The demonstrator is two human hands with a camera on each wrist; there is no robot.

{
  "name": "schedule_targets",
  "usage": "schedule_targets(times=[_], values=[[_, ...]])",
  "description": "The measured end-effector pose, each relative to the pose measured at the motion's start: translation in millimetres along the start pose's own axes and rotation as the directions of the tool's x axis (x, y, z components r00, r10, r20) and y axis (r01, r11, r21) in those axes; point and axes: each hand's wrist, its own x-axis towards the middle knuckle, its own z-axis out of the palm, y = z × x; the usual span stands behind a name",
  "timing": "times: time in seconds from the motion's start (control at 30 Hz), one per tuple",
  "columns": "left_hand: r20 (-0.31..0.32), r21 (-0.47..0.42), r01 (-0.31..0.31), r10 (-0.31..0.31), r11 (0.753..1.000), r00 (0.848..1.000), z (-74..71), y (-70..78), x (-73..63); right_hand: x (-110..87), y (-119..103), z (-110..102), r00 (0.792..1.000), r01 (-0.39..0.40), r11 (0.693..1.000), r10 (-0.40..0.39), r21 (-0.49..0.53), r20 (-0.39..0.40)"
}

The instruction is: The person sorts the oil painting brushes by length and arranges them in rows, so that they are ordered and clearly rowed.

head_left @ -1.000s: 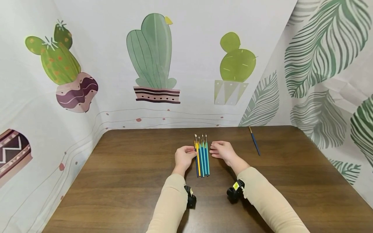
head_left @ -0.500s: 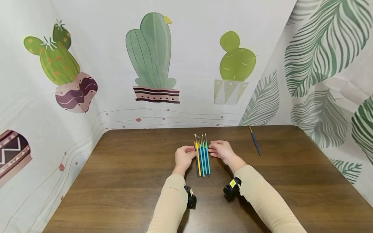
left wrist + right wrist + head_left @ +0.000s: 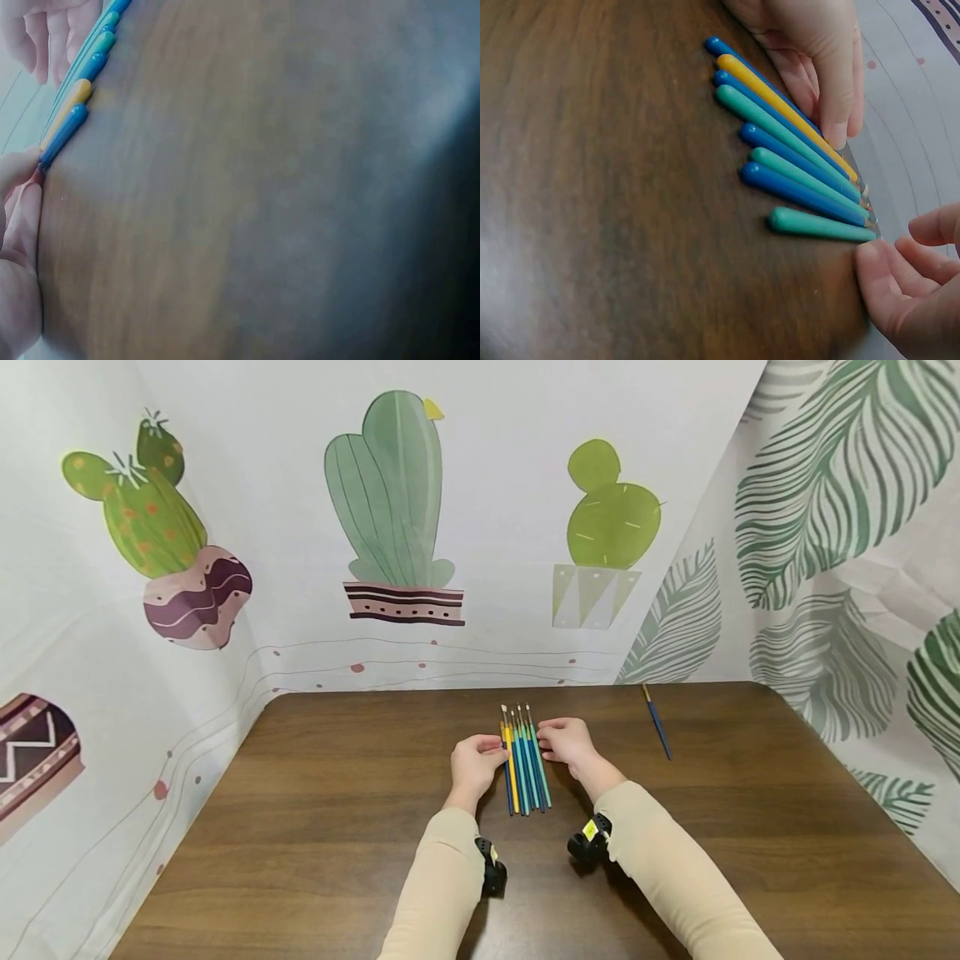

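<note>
Several paintbrushes with blue, yellow and teal handles lie side by side on the brown table, bristles toward the far edge. My left hand (image 3: 474, 767) rests against the row's left side, its thumb by the yellow paintbrush (image 3: 780, 101) and the outer blue paintbrush (image 3: 66, 136). On the other side, my right hand (image 3: 570, 747) touches the outermost teal paintbrush (image 3: 817, 225) near its upper part with its fingertips. The handle ends fan apart slightly, with a gap before that teal one. The left fingers are partly hidden in the left wrist view.
A separate blue paintbrush (image 3: 657, 727) lies at the back right of the table (image 3: 315, 827), near its far edge. Behind the table hangs a white cloth (image 3: 510, 527) printed with cacti and leaves. A black camera sits on each wrist.
My right hand has moved left to the row and now touches its outer brush. The lower handle ends have spread to the right. My left hand has stayed nearly in place.
</note>
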Motion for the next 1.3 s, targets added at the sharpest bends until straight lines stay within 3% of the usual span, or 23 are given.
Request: schedule_targets(times=[0.5, 0.67, 0.8, 0.93, 1.03, 1.13, 1.3], values=[[0.008, 0.009, 0.014, -0.014, 1.0, 1.0, 2.1, -3.4, 1.8, -1.5, -1.9, 2.7, 0.999, -0.041, 0.996, 0.041, 0.076, 0.011], [0.008, 0.009, 0.014, -0.014, 1.0, 1.0, 2.3, -3.3, 1.3, 0.6, 0.2, 7.0, 1.0, 0.011, 1.0, -0.011, -0.026, -0.024], [0.01, 0.009, 0.013, -0.013, 1.0, 1.0, 2.0, -3.3, 1.4, 4.2, 3.8, 12.3, 0.994, 0.069, 0.98, -0.084, -0.187, -0.07], [0.014, 0.008, 0.008, -0.008, 1.0, 1.0, 1.8, -2.7, 1.2, 6.3, 4.6, 16.9, 0.978, 0.127, 0.912, -0.181, -0.389, -0.106], [0.017, 0.006, 0.018, -0.018, 1.0, 1.0, 1.3, -1.9, 0.7, 5.8, 3.2, 19.2, 0.967, 0.137, 0.863, -0.222, -0.486, -0.122], [0.018, 0.0, 0.022, -0.022, 1.0, 1.0, 1.2, -1.6, 0.0, 4.3, 1.7, 20.2, 0.966, 0.129, 0.846, -0.226, -0.517, -0.128], [0.018, -0.01, 0.012, -0.012, 1.0, 1.0, 0.7, -1.3, -0.6, 0.1, -1.5, 19.3, 0.97, 0.118, 0.867, -0.204, -0.485, -0.13]])
